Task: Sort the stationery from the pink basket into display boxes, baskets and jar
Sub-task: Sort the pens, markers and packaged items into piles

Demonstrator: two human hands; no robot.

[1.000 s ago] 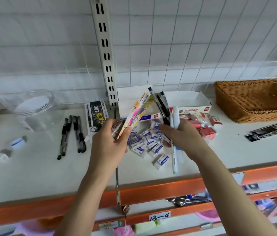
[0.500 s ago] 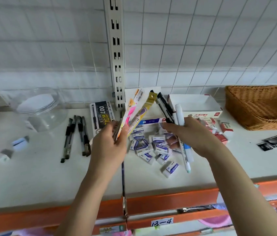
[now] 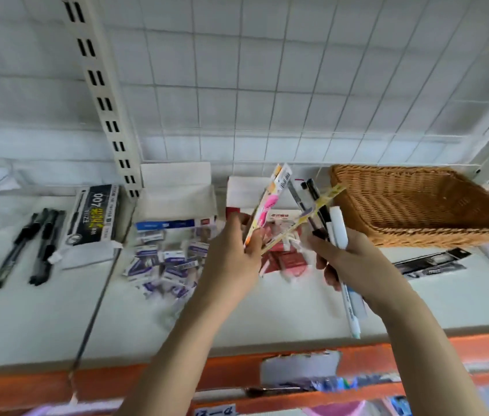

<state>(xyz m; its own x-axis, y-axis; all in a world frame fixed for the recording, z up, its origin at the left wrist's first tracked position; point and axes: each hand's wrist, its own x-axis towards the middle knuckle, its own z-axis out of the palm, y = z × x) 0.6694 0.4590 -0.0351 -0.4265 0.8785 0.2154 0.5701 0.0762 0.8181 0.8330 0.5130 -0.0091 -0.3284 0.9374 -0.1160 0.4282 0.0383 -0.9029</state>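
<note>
Head view: left hand (image 3: 231,259) pinches two flat packets (image 3: 270,205), splayed in a V; right hand (image 3: 354,259) curls round a mixed bundle of pens (image 3: 334,226), black and white. Both held just above the shelf (image 3: 42,319), beside the wicker basket (image 3: 417,205). Risk, judged: the yellow packet crosses the pens and could snag or slip from so light a pinch. Wicker basket appears empty. Black display box (image 3: 93,217) lies closed; white box (image 3: 177,193) open, erasers (image 3: 165,259) spilled before it. Pink basket not clearly seen.

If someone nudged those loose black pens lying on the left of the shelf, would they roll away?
The black pens look round and slim, so they would probably roll. Their clips may stop them soon. They seem light, and the white shelf looks smooth.
</note>
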